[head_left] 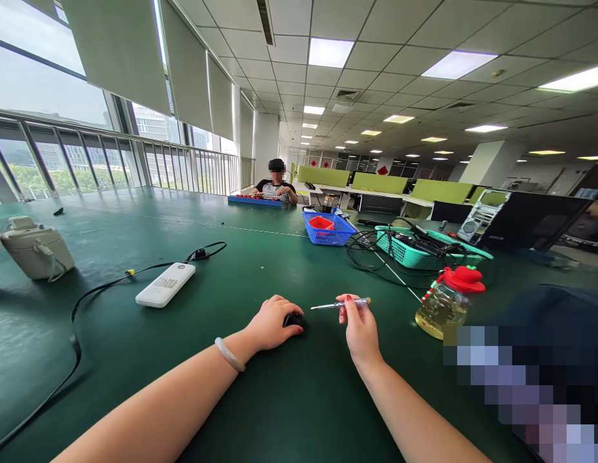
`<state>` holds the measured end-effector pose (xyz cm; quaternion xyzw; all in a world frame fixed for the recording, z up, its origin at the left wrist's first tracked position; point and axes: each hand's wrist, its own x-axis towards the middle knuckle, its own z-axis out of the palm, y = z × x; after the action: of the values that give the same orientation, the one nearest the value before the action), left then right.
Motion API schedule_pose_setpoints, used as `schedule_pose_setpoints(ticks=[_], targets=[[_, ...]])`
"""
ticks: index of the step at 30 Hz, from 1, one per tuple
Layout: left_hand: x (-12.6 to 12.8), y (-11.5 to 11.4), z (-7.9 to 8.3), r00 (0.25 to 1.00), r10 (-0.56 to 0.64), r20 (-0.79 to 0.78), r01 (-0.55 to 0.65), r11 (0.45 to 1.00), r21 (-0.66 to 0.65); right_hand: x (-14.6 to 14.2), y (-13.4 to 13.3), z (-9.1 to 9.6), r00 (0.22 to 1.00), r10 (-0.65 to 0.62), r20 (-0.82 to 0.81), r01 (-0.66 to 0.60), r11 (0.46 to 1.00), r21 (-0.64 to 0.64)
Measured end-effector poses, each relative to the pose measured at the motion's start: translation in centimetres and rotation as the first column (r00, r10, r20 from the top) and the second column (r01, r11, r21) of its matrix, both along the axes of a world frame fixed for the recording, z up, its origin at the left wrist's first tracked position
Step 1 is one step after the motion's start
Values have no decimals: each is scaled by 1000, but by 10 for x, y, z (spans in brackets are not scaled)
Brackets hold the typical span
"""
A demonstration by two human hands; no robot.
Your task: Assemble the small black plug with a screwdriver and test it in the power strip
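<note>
My left hand [274,323] is closed around a small black object [294,319] resting on the green table [260,405]; most of it is covered by my fingers, so its kind is unclear. In my right hand [361,331] is a screwdriver [332,305] with a thin metal shaft and a clear handle, pinched between thumb and fingers. Its tip points left, toward the black object, with a small gap between them. The screwdriver is held nearly level, above the tabletop.
Left lie a white power bank [166,285], a black cable [89,297] and a beige bag-like item [36,247]. Beyond are a blue basket [330,236] and a teal basket [415,256] of cables. A red-lidded jar [443,312] stands right. A person [276,183] sits opposite.
</note>
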<state>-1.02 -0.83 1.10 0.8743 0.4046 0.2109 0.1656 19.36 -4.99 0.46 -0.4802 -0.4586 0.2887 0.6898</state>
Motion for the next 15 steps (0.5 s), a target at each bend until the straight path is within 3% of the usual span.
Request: schedule_pose_setpoints(ticks=[7,15], targets=[[-1,1,-1,999,-22,42,23,1000,-20,-1,4,0,996,-36,-79,36,999,-2],[0,2,-2,999,-28,23,29,998,-53,2,3,-2,1000,8,-19,-9,999,-48]])
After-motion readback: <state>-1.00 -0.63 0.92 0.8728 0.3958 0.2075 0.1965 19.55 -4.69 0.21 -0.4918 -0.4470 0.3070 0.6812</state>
